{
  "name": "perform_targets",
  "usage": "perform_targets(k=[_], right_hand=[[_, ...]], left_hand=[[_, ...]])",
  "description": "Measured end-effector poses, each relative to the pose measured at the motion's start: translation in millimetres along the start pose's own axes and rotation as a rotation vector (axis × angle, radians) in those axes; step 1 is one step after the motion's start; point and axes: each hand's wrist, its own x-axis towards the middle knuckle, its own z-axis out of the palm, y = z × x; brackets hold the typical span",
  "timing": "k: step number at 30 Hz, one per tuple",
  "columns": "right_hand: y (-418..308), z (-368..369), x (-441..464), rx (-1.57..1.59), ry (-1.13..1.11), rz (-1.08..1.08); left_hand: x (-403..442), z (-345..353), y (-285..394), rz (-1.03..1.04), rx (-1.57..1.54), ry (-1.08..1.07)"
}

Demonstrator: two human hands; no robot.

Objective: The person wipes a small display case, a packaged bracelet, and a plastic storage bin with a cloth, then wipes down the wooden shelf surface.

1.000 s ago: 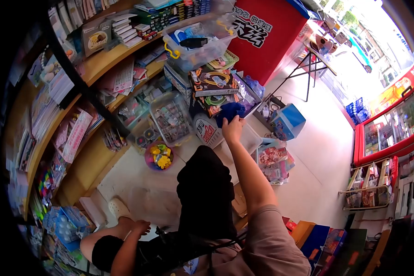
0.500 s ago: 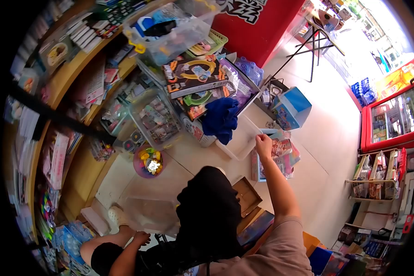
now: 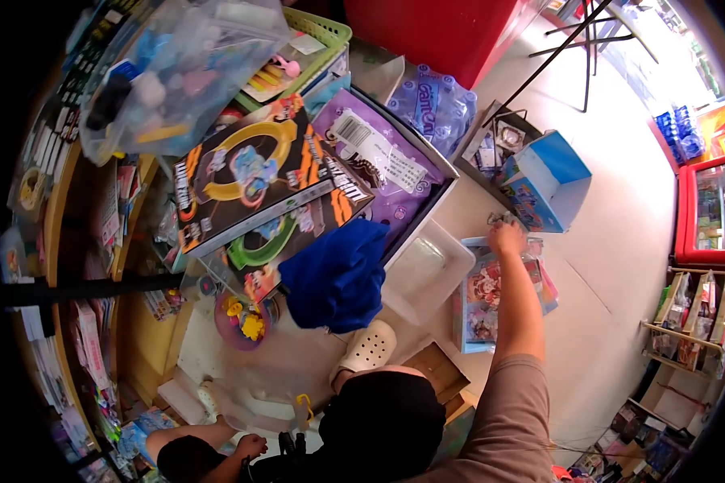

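Observation:
My right hand (image 3: 507, 238) is stretched out over the floor, at the far end of a light blue tray (image 3: 469, 326) of colourful picture packets (image 3: 485, 288). Its fingers are curled down at small greyish things (image 3: 503, 218) beside an open blue box (image 3: 546, 181); what they grip is too small to name. My left hand (image 3: 252, 447) is closed near my knee at the lower left, with nothing visible in it. Left of the tray stands a white plastic bin (image 3: 428, 272). A dark blue cloth (image 3: 337, 278) lies over stacked toy boxes (image 3: 254, 173).
Shelves of books and stationery (image 3: 97, 233) run along the left. A pink bowl of yellow toys (image 3: 243, 320) and a brown carton (image 3: 431, 366) stand on the floor. A purple bagged package (image 3: 379, 161) lies behind the cloth. Thin black stand legs (image 3: 588, 64) rise at the back right.
My right hand has moved from the white bin's edge over the tray to the small things by the blue box. The view has shifted closer to the stacked boxes. My left hand stays low.

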Motion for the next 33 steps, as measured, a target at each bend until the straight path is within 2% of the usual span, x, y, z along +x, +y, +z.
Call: perform_targets(k=[4, 7, 10, 13, 15, 16, 18, 19, 20, 21, 23, 24, 25, 26, 27, 28, 30, 32, 33], right_hand=[[10.2, 49.0, 55.6, -0.007, -0.116, -0.007], [10.5, 75.5, 72.6, 0.013, -0.142, 0.013], [17.3, 118.6, 100.3, 0.025, -0.136, 0.052], [15.0, 132.6, 109.9, -0.129, -0.129, -0.235], [10.4, 117.1, 97.5, -0.063, 0.117, -0.502], [6.6, 110.1, 92.0, 0.006, 0.172, -0.500], [-1.3, 94.4, 83.1, 0.195, 0.163, -0.320], [-5.5, 87.0, 81.5, 0.307, 0.149, -0.200], [-5.8, 76.2, 78.3, 0.185, 0.193, -0.268], [-11.0, 54.3, 60.4, 0.259, 0.287, -0.257], [1.9, 42.8, 59.2, 0.229, 0.431, -0.386], [2.0, 26.8, 45.6, 0.292, 0.457, -0.398], [3.4, 10.7, 31.4, 0.363, 0.452, -0.419], [6.7, -3.1, 16.3, 0.430, 0.450, -0.439], [13.9, -11.1, 1.5, 0.436, 0.483, -0.479], [20.7, -19.0, -14.0, 0.442, 0.521, -0.518], [32.8, -37.6, -46.8, 0.392, 0.581, -0.623], [35.5, -54.8, -92.2, 0.564, 0.406, -0.474], [35.0, -62.2, -112.7, 0.525, 0.342, -0.453]], left_hand=[[-7.7, 2.9, 7.2, -0.050, -0.041, 0.021], [-24.6, 3.6, 27.1, 0.053, 0.132, 0.032], [-34.4, 4.7, 38.5, 0.095, 0.155, 0.031], [-44.8, 8.1, 51.8, 0.118, 0.117, 0.067], [-45.4, 8.2, 61.6, 0.108, 0.146, 0.085], [-46.1, 9.0, 60.7, 0.102, 0.155, 0.098], [-17.3, 11.2, 12.9, 0.066, -0.067, 0.125], [-12.3, 10.7, 11.4, -0.071, -0.122, 0.132], [-9.0, 11.8, 6.1, -0.198, -0.120, 0.166], [8.9, 15.9, -22.4, -0.325, -0.464, 0.194], [11.2, 26.3, -16.3, -0.480, -0.659, 0.349], [4.8, 26.0, -7.0, -0.469, -0.746, 0.275], [8.2, 21.9, -14.3, -0.306, -0.824, 0.078], [21.0, 26.6, -11.7, -0.481, -0.923, 0.157], [39.3, 32.4, -23.6, -0.522, -1.030, 0.157], [49.2, 33.4, -29.9, -0.472, -1.134, 0.101], [79.0, 43.3, -39.2, -0.466, -1.241, 0.141], [83.1, 42.0, -41.1, -0.305, -1.272, 0.081], [91.3, 47.7, -52.5, -0.319, -1.327, 0.092]])
